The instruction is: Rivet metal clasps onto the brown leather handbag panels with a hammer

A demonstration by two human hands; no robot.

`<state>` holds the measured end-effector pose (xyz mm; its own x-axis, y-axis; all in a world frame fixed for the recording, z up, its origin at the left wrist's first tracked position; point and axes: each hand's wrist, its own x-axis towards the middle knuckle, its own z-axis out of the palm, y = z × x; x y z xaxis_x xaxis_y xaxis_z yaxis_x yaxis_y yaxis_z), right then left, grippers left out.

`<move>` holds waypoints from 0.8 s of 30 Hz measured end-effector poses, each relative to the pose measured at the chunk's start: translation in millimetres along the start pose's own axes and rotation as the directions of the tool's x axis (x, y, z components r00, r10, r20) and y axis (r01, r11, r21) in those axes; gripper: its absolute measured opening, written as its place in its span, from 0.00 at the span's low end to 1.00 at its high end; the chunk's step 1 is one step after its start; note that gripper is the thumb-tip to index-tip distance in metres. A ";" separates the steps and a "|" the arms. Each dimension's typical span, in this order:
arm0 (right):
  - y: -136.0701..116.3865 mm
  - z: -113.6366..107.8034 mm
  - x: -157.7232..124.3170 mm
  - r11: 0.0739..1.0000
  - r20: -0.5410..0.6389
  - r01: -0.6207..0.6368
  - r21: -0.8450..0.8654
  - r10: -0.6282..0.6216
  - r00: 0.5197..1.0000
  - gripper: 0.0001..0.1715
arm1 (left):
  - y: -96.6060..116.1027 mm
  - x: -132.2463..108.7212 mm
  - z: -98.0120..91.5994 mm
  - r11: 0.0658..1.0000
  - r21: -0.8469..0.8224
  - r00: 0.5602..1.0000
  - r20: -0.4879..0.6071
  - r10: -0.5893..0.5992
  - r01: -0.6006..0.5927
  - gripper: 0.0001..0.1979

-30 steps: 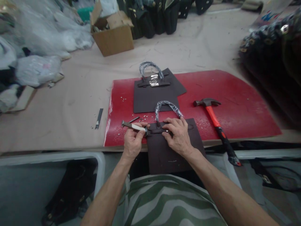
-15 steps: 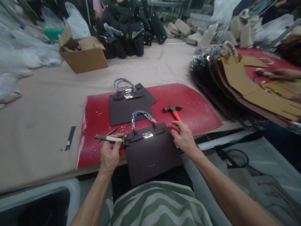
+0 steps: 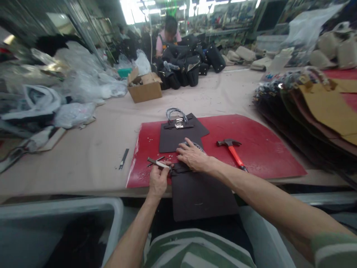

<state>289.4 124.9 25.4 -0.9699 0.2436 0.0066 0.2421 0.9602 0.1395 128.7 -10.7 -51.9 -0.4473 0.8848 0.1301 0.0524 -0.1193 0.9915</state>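
My left hand point(image 3: 158, 181) is closed around a slim metal tool point(image 3: 158, 163) with a white-wrapped middle, possibly a punch. The tool's end is at the left end of the strap on a dark brown bag panel point(image 3: 202, 197), which hangs over the table's front edge. Across the top of that panel lies my right hand point(image 3: 193, 156), fingers stretched and apart, covering its plastic-wrapped handle point(image 3: 198, 146) and clasp. A second brown panel point(image 3: 178, 139) with a wrapped handle and shiny clasp lies behind. To the right rests a claw hammer point(image 3: 235, 154) with a red handle.
A red mat point(image 3: 267, 156) lies under the work, with small bits scattered on it. Left of it is a flat dark strip point(image 3: 124, 159). Stacked bag panels point(image 3: 320, 108) stand right; a cardboard box point(image 3: 145, 92) and black bags point(image 3: 182, 69) are behind. A person point(image 3: 169, 35) is beyond.
My right hand has moved left from beside the hammer onto the near panel's handle. My left hand keeps the tool at the strap end. The view has tilted up and turned left.
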 end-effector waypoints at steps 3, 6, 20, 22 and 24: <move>0.4 0.0 -0.1 0.999 -0.020 -0.022 0.033 0.023 1.000 0.14 | 0.0 -0.3 0.0 1.000 -0.011 1.000 -0.008 0.027 -0.027 0.12; -5.5 -0.7 -11.3 0.981 -0.109 -0.134 0.136 0.150 0.983 0.21 | 0.5 -1.5 -0.5 0.999 -0.027 0.999 -0.016 0.045 -0.045 0.11; -64.7 33.0 -44.3 0.731 -0.141 -0.440 0.522 0.583 0.800 0.25 | 6.6 -9.8 -3.8 0.969 0.177 0.984 0.067 0.162 -0.172 0.10; -70.2 32.5 -43.8 0.726 -0.148 -0.444 0.525 0.592 0.793 0.26 | 7.2 -11.7 -4.6 0.975 0.157 0.987 0.064 0.150 -0.159 0.10; -76.3 31.4 -45.8 0.720 -0.145 -0.457 0.522 0.603 0.785 0.26 | 7.8 -15.5 -5.4 0.980 0.123 0.987 0.063 0.149 -0.156 0.10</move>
<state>316.3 44.8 -16.7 -0.6193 0.7499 0.2326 0.6317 0.6518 -0.4197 131.2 -27.8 -46.2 -0.3775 0.8838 0.2764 0.2312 -0.1991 0.9523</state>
